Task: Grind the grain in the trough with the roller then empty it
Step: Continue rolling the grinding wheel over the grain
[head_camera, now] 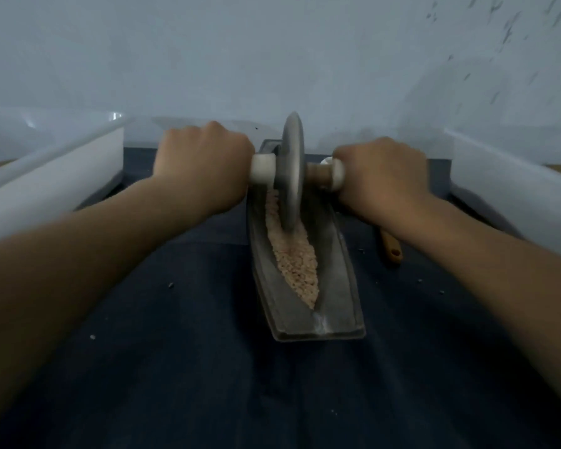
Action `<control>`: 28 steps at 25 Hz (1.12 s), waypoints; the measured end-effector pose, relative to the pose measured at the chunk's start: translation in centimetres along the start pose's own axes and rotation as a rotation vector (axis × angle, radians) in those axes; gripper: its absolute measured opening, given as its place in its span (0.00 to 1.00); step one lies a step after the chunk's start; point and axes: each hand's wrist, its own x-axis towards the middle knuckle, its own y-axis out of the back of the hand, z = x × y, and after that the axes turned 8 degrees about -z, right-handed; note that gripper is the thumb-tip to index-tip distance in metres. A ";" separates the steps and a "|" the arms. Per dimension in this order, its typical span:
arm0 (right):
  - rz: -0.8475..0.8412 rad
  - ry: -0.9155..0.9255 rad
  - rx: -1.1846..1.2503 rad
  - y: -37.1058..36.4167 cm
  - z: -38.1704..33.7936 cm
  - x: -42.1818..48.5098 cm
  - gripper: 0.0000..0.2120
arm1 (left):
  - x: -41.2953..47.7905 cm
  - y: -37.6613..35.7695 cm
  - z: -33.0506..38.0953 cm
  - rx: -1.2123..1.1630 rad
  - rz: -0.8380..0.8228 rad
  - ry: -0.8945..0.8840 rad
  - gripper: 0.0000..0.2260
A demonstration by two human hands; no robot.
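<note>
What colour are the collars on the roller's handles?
White or off-white collars, seen in the head view beside the grey roller.

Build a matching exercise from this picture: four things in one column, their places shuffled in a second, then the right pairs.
Things
1. roller disc
2. grain
3. left hand
4. wooden stick

Places
A. on the dark cloth, right of the trough
B. heaped along the trough's groove
C. gripping the roller's left handle
D. standing on edge in the trough's far half

Pairs: 1-D, 2-B, 3-C, 4-A
</note>
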 end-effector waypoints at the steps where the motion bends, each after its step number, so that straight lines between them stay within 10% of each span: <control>1: -0.064 -0.023 0.067 -0.3 -0.4 1.5 0.11 | 1.6 0.5 0.3 -0.008 -0.039 0.008 0.06; 5: -0.132 0.001 0.057 -0.2 0.2 1.3 0.06 | 1.5 1.5 0.3 0.010 -0.034 -0.025 0.06; 10: 0.268 0.212 -0.107 2.1 1.7 -5.0 0.11 | -5.5 1.1 -1.7 -0.039 0.196 -0.147 0.10; 17: -0.088 -0.010 -0.054 1.3 -2.0 3.6 0.06 | 1.5 -0.5 0.3 -0.191 -0.076 0.090 0.07; 24: 0.231 0.271 -0.163 3.7 1.3 -5.3 0.11 | -6.6 1.3 -1.7 -0.114 0.169 -0.108 0.13; 28: 0.065 0.121 -0.178 1.5 -0.2 -1.7 0.10 | -3.4 -0.6 -0.2 -0.064 0.044 -0.003 0.03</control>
